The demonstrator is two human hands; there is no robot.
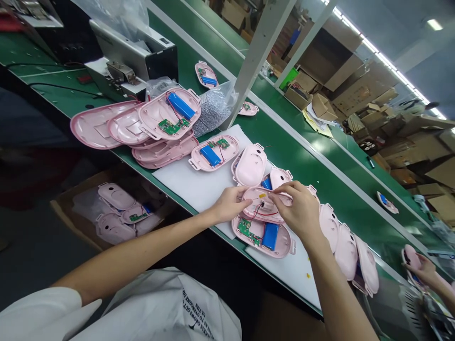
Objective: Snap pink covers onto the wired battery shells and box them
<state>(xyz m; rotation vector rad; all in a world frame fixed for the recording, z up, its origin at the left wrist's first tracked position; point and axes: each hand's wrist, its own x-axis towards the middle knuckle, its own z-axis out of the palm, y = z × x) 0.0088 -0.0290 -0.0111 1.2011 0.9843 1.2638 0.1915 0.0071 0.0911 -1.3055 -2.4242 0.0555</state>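
Observation:
A pink shell half (272, 213) is held up between my two hands, its inner side facing me, with a small yellow piece (262, 195) and thin wires in it. My left hand (230, 204) grips its left edge between thumb and fingers. The fingers of my right hand (296, 206) close on its upper right edge. Just below lies another pink half (282, 247) with a green circuit board (248, 230) and a blue battery (270, 236); red wires run between the two halves.
Stacked pink shells (167, 118) stand at the left by a metal machine (133, 54) and a bag of screws (213, 109). Closed shells (346, 251) line the right. A box (74, 218) of shells sits below. Another person's hand (424, 270) is at far right.

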